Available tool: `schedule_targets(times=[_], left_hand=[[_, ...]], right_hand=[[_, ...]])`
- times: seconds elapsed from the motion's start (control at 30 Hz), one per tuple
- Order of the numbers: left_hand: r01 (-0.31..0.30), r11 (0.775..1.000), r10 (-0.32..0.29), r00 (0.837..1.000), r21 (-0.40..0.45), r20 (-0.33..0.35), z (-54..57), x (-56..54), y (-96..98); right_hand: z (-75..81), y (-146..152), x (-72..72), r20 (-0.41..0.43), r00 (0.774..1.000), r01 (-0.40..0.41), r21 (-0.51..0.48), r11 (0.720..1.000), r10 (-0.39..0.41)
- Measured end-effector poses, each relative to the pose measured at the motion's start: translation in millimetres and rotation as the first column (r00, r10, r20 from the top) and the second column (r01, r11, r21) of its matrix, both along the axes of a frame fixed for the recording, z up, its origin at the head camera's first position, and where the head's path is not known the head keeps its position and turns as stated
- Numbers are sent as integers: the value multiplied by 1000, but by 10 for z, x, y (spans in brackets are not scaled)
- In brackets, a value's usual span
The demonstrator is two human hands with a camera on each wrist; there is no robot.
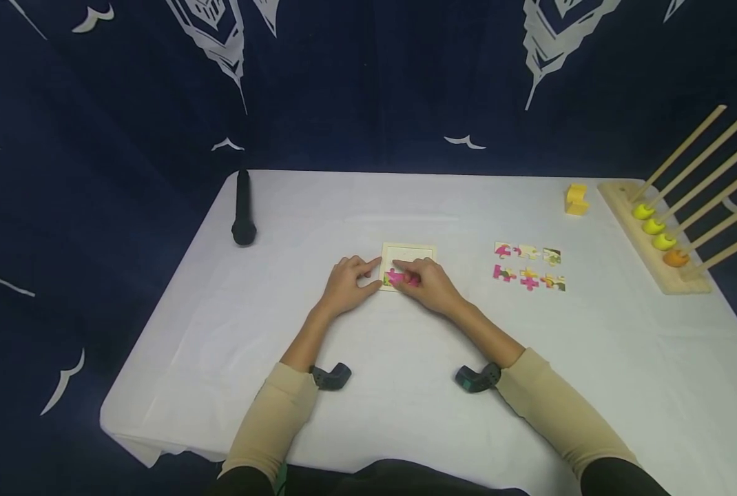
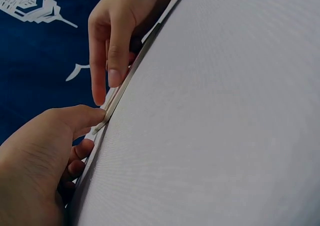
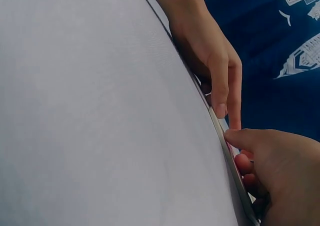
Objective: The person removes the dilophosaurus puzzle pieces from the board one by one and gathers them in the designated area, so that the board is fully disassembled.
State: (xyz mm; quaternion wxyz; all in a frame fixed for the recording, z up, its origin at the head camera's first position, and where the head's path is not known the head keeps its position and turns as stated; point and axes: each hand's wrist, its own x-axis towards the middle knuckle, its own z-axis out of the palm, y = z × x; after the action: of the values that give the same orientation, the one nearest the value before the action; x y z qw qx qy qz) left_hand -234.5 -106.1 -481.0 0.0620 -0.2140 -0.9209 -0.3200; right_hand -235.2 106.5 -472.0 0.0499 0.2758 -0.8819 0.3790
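In the head view, a pale, square puzzle frame (image 1: 409,245) with a thin-lined border lies flat at the centre on a smooth white tablecloth (image 1: 381,386); pink and green jigsaw pieces (image 1: 393,276) show along its lower part. The left hand (image 1: 347,286) has thumb and forefinger parted wide at its left edge. The right hand (image 1: 437,288) reaches over its right side, forefinger straight; whether it grips a piece I cannot tell. Flat, knobbed loose pieces (image 1: 529,282) form two rows at centre right.

The left wrist view shows the frame edge-on at centre left, the left thumb on it.

In the right wrist view, the right thumb touches the slim edge, lower right.
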Motion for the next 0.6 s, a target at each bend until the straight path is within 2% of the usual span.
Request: schedule_targets(times=[0.23,0.6], left_hand=[[3,1000,-3,1000,-3,-21,-8,-3,-7],[-13,1000,13,1000,-15,-17,-9,-6,4]], right_hand=[[0,-16,18,-15,1000,10,82,997,-9],[-13,-30,17,-4,1000,13,26,1000,-13]])
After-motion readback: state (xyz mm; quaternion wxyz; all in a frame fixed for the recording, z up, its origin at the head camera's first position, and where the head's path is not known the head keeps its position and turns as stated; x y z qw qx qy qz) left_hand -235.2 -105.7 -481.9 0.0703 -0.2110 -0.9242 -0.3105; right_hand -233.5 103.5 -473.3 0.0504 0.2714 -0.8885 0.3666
